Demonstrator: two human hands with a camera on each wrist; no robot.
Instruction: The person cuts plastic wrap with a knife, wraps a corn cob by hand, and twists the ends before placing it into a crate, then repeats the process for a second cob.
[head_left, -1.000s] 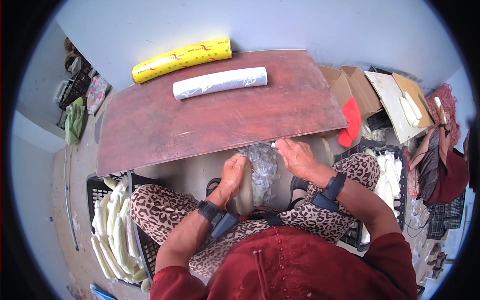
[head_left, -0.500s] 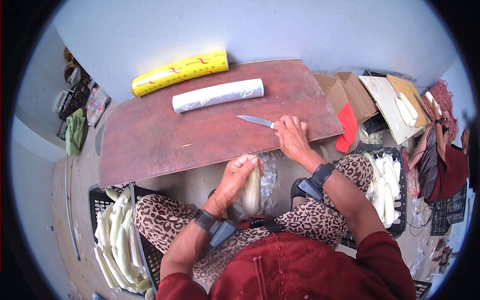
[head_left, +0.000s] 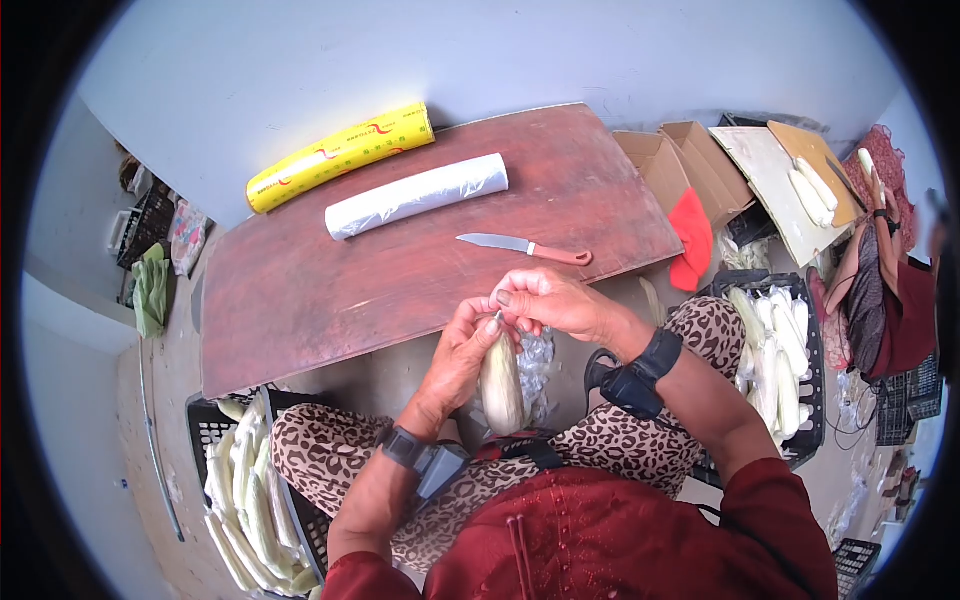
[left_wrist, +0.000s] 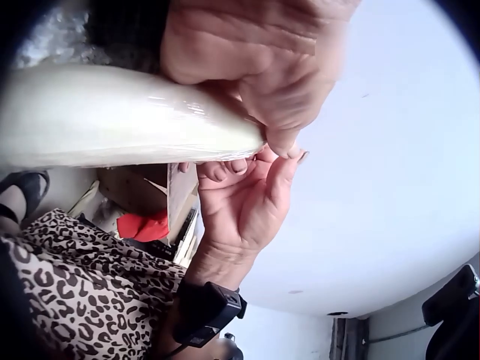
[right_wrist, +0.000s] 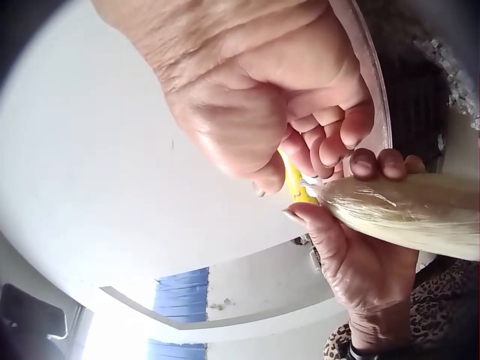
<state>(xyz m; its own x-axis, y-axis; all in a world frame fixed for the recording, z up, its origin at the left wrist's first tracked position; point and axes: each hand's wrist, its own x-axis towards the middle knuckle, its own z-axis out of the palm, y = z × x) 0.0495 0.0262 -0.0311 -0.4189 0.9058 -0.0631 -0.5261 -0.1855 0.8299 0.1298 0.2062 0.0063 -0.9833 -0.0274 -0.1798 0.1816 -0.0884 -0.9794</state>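
A long pale vegetable (head_left: 501, 385), streaked like a corn husk and covered in clear film, hangs tip up between the hands over the lap. My left hand (head_left: 458, 358) grips it near its upper end, thumb on one side and fingers on the other in the right wrist view. My right hand (head_left: 552, 303) is at the tip, curled fingers and thumb meeting at the twisted film end (right_wrist: 309, 184). A knife (head_left: 530, 249) with a brown handle lies on the red-brown tabletop (head_left: 300, 300), just beyond the right hand.
On the tabletop lie a white film roll (head_left: 418, 196) and a yellow-wrapped roll (head_left: 340, 158). Black crates with pale vegetables (head_left: 250, 500) stand at both sides. Cardboard boxes (head_left: 690, 170) and a red cloth (head_left: 690, 240) are to the right, with another person (head_left: 885, 270) beyond.
My right hand has put the knife down on the tabletop and come back to the vegetable's tip. The left hand keeps hold of the vegetable, now raised slightly.
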